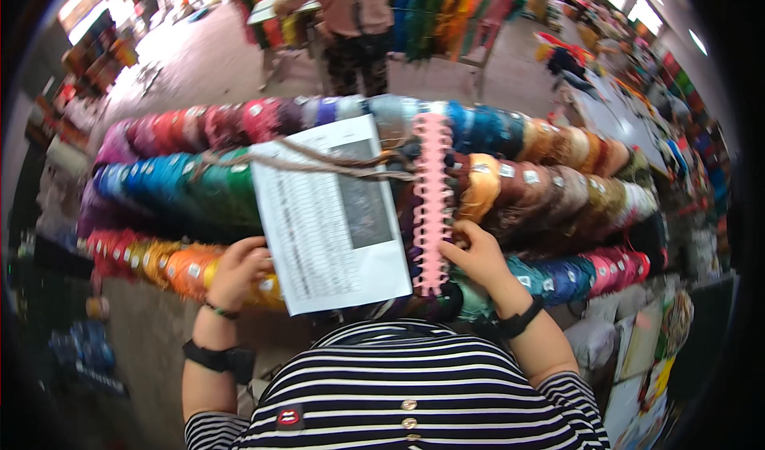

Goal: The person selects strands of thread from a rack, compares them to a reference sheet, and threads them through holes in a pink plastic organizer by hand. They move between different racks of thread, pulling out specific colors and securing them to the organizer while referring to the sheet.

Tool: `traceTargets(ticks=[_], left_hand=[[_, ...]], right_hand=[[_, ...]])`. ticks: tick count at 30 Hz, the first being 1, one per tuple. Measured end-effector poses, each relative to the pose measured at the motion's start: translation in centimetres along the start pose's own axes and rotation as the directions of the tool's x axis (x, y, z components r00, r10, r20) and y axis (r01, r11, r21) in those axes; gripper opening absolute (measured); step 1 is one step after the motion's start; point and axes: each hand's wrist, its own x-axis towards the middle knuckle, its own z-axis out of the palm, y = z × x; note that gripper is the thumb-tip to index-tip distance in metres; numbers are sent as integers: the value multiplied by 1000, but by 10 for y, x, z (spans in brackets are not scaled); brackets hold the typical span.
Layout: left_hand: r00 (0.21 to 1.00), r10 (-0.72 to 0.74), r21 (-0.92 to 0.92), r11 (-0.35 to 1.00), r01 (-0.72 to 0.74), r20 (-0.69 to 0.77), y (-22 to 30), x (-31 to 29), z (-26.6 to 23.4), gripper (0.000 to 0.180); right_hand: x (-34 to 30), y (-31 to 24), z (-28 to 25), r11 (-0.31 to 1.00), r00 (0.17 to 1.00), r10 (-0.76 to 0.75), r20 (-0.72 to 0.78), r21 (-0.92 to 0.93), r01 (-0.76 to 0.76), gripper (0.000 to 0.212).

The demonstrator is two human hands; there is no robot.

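A pink strip with notched edges (433, 203) stands lengthwise over the rows of yarn. Its right edge is between the thumb and fingers of my right hand (480, 260), which is closed on it. Brown yarn strands (319, 161) run left from the strip's upper part, across a printed sheet (315, 235) with a table and a dark picture. My left hand (241, 270) is beside the sheet's lower left edge with its fingers curled. Whether it grips the paper or something small is hidden. A light orange skein (480, 185) lies just right of the strip.
Tiered rows of coloured yarn bundles (171, 179) with small white labels stretch across in front of me. Beyond them, a person (351, 11) stands by a rack of hanging skeins (434, 15). A long table (610, 119) with piled goods is at the right.
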Motion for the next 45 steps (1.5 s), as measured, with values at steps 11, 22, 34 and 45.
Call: traceTargets(ticks=[11, 22, 34, 45], left_hand=[[990, 104, -153, 984, -89, 96, -25, 7, 17, 39], [962, 124, -171, 982, -83, 244, -20, 4, 17, 47], [949, 128, -92, 990, -106, 289, -18, 2, 17, 56], [950, 106, -18, 994, -105, 293, -17, 4, 19, 61]], right_hand=[[-8, 12, 26, 988, 994, -106, -28, 113, 108, 21], [-13, 7, 29, 991, 995, -95, -34, 92, 98, 22], [-14, 17, 32, 989, 997, -63, -33, 129, 67, 23], [-9, 22, 30, 990, 993, -99, -68, 90, 105, 23]])
